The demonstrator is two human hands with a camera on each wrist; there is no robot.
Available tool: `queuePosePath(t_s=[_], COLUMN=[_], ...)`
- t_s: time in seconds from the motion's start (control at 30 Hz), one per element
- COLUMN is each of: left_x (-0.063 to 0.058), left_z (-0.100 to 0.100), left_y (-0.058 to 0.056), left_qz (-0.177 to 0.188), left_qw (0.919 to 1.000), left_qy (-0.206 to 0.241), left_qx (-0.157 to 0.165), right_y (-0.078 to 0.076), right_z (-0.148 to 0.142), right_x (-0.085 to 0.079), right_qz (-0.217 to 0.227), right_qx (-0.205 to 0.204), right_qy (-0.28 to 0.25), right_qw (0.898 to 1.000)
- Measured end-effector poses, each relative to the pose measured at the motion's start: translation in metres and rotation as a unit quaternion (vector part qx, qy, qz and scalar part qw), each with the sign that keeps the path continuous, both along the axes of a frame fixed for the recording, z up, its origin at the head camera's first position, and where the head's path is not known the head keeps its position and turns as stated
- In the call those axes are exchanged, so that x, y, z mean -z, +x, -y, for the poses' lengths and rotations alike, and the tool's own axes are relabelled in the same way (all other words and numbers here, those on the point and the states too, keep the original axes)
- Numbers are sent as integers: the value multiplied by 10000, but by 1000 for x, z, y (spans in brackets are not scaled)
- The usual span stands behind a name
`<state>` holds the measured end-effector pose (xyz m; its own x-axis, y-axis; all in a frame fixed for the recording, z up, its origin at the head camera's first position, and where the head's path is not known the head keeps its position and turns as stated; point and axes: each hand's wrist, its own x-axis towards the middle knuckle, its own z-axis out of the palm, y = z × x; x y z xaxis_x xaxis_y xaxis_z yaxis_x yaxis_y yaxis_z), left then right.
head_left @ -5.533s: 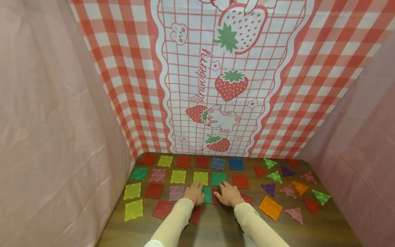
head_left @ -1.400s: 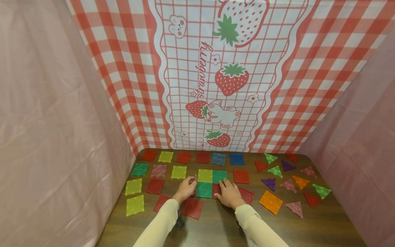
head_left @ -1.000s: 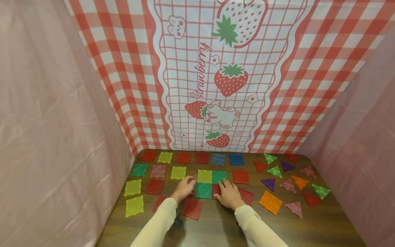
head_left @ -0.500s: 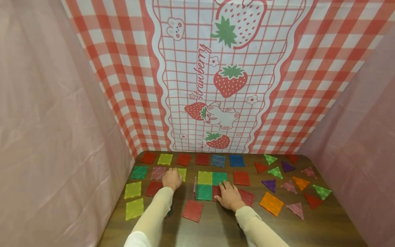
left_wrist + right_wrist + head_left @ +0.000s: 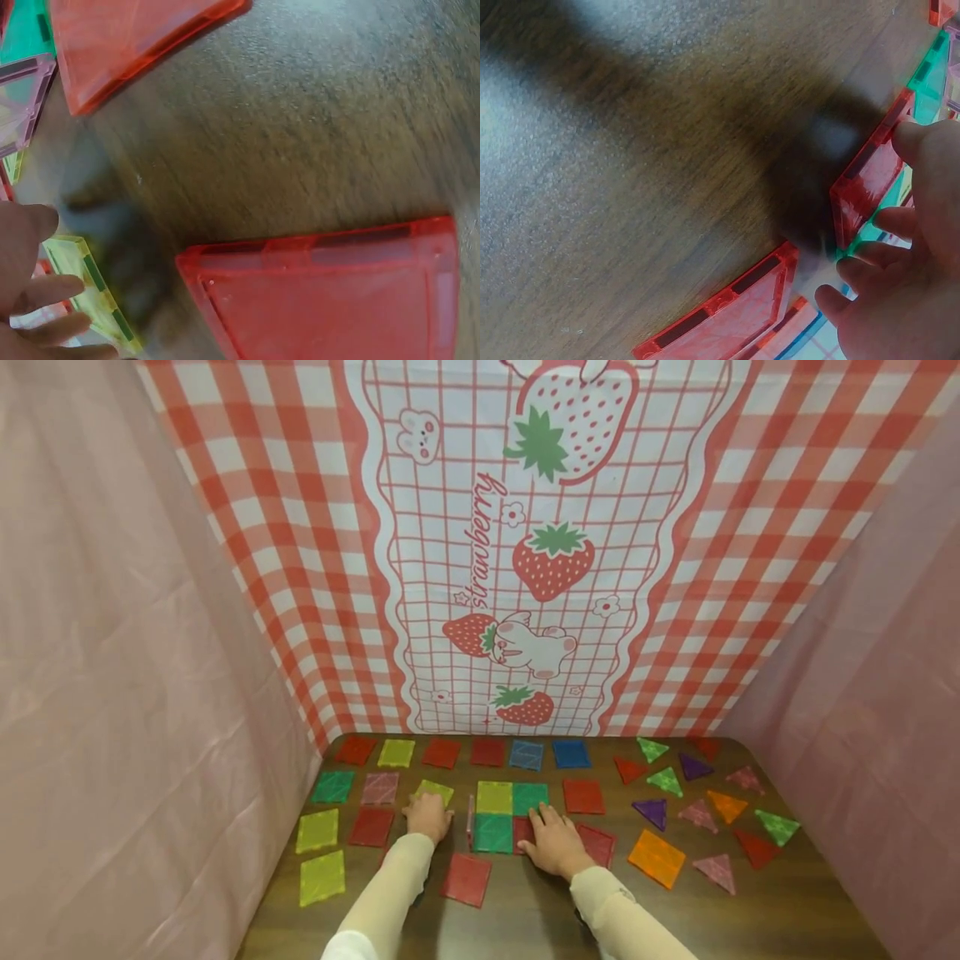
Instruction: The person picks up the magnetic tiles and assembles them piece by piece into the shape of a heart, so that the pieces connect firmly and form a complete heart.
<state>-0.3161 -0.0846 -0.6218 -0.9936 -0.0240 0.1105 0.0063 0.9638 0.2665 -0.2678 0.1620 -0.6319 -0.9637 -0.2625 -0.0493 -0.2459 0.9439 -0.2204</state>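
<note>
My left hand [image 5: 427, 817] is over a yellow square magnetic tile [image 5: 435, 790], its fingers touching the tile, which lies slightly turned. In the left wrist view the fingers are spread, thumb apart. Two-by-two, a yellow tile [image 5: 494, 797], two green tiles [image 5: 493, 833] and a red tile [image 5: 866, 187] lie edge to edge. On their left side a pink tile [image 5: 471, 822] stands upright. My right hand [image 5: 558, 843] rests with extended fingers on the red and upper green tiles, partly hiding them.
Several loose square tiles lie left and behind, among them a blue tile [image 5: 572, 754]. A red tile [image 5: 467, 879] is in front, an orange square [image 5: 657, 858] on the right with several triangles [image 5: 714, 872]. A checked cloth [image 5: 285, 568] hangs behind the wooden table [image 5: 517, 927].
My left hand stood the pink tile upright by the green one, let go, moved left to the yellow tile, and turned it slightly. Earlier the two-by-two's yellow tile joined the greens. The right hand stays put.
</note>
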Motion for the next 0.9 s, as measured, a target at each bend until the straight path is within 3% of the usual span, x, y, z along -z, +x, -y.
queuePosePath(t_s=[0.2, 0.3, 0.37, 0.6, 0.9], left_x=[-4, -14, -22, -42, -39], left_z=[6, 10, 11, 10, 4], left_y=[2, -4, -8, -16, -20], left_qz=[311, 585, 763, 1220, 1561], left_qw=[9995, 9977, 9948, 9702, 9441], left_qy=[50, 157, 507, 2024, 2854], left_qx=[91, 319, 448, 527, 530], right_y=[3, 4, 4, 1, 3], right_z=[1, 2, 2, 1, 2], right_x=[2, 0, -1, -5, -4], right_qz=[-23, -27, -29, -14, 50], right_qx=[19, 37, 40, 88, 105], right_qy=[-109, -152, -141, -140, -194], right_qw=[9999, 9999, 9999, 9999, 9997])
